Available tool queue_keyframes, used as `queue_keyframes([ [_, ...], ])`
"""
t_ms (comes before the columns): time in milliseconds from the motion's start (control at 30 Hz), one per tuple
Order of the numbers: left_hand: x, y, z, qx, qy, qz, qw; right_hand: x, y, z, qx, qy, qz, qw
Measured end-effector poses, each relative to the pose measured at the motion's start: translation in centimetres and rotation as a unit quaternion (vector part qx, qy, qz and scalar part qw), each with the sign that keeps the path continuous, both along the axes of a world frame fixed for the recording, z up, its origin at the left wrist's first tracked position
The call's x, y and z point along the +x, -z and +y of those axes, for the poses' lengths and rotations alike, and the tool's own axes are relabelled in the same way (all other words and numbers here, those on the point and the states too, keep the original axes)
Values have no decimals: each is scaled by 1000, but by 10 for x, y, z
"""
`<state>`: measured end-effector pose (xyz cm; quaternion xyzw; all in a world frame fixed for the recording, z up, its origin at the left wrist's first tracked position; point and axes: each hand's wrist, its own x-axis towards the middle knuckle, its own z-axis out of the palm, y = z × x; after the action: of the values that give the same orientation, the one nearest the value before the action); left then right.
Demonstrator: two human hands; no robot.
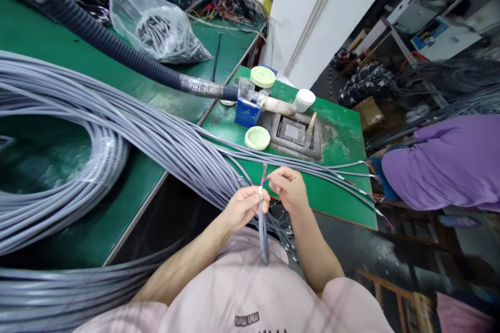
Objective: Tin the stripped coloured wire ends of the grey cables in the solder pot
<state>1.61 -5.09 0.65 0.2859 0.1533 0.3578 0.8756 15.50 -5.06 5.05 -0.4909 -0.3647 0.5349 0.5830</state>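
Between the thumb and fingers of my left hand [247, 205] is the end of a grey cable [263, 234], held in front of my chest. Thin coloured wires [264, 173], one of them red, stick up out of its stripped end past a white band. My right hand [288, 187] is just to the right, its thumb and forefinger pinched near these wires; whatever is between the fingertips is too small to make out. Behind both hands, several more grey cables [312, 166] run across the green bench, their stripped ends fanning out at its right edge.
Thick coils of grey cable [109, 151] cover the left table. A ribbed hose [128, 60] reaches a solder-pot-like block [294, 132] with a brush, beside a blue box [247, 113], a pale green lid [257, 138] and a white cup [304, 100]. A person in purple [445, 161] is at right.
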Motion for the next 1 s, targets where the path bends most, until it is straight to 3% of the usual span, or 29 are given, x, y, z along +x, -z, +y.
queue_keyframes([
  [133, 0, 5, 1, -15, -7, -15, 1000, 7, 7, -3, 12, 29, -36, 999],
  [267, 0, 1, 2, -12, -19, 7, 1000, 14, 10, -9, 43, 53, -77, 995],
  [600, 7, -11, 3, 46, -62, 127, 989, 16, -3, -25, 139, 58, -239, 959],
  [800, 16, -24, 2, 39, -61, 119, 990, 21, -3, -30, 161, 64, -281, 944],
  [1000, 23, -22, 4, 36, -73, 108, 991, 25, -4, -34, 215, 58, -336, 915],
])
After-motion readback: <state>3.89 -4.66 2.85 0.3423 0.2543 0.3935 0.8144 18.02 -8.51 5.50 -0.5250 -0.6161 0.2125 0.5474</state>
